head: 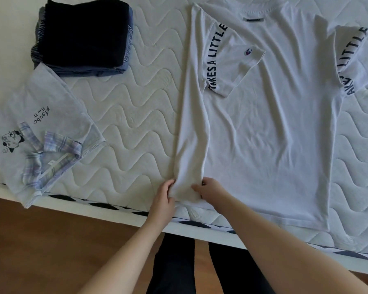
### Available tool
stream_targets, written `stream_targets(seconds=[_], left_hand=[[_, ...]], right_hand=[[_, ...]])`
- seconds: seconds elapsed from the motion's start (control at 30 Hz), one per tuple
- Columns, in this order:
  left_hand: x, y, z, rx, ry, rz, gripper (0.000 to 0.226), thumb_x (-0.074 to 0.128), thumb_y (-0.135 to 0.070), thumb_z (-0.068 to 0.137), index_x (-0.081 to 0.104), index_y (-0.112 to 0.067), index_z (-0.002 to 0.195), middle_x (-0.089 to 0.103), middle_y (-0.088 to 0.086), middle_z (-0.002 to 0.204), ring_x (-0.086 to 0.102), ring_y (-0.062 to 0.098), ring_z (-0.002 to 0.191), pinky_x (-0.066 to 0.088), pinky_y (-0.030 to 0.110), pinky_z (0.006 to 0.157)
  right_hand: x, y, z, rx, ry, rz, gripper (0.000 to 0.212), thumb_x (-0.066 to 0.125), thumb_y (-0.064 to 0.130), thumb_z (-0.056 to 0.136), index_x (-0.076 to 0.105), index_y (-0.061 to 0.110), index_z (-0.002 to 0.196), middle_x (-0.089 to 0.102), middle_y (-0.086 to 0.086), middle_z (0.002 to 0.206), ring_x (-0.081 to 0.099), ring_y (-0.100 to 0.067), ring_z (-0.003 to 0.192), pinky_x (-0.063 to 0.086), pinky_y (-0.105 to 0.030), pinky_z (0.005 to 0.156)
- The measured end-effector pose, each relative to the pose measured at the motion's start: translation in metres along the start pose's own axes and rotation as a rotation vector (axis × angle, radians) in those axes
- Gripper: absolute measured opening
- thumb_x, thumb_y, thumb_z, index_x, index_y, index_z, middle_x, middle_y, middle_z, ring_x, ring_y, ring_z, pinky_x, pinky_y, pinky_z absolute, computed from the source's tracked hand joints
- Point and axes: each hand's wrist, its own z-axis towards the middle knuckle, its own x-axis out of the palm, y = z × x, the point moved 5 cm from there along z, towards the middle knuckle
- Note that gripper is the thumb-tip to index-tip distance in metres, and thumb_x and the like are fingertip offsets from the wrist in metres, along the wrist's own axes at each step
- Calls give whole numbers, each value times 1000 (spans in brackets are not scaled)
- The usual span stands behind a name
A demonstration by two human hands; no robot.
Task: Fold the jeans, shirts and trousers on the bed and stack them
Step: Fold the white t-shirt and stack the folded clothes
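Mattress (136, 115), quilted white, above wooden floor (40, 240).

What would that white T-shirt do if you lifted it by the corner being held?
The white T-shirt would probably droop and sag: it wrinkles and already bunches in the left hand and right hand. It looks thin, so likely light. The folded sleeve would likely flop open.

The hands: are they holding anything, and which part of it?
Both the left hand and the right hand pinch the white T-shirt at the near end of its folded-in left side, by the hem at the mattress edge.
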Motion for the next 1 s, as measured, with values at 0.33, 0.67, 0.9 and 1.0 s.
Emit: stream_targets(seconds=[0.33,0.67,0.9,1.0], left_hand=[[12,7,11,27,-165,42,61,65,-13,88,37,-24,141,66,-6,118,63,18,100,47,27,76],[5,5,-18,115,-154,-44,42,52,-16,95,44,-33,132,66,-13,109,62,14,90,50,32,72],[-2,8,-20,169,-151,47,47,52,-17,96,41,-33,138,65,-11,103,61,12,87,45,27,67],[-2,14,-19,154,-208,74,45,52,-18,96,43,-28,138,66,-6,103,62,19,88,41,30,65]], right_hand=[[14,-21,-5,-122,-18,534,16,69,17,91,64,21,105,74,-3,95,73,-16,85,58,-27,67],[35,-20,-30,-126,-67,801,18,59,16,93,65,8,107,76,-2,89,73,-14,84,56,-22,70],[59,-10,-35,-114,166,1095,30,53,9,90,53,-3,118,74,-18,100,71,-34,99,59,-39,78],[58,-16,-30,-116,50,937,21,53,12,96,57,4,116,74,-14,102,73,-28,94,59,-35,75]])
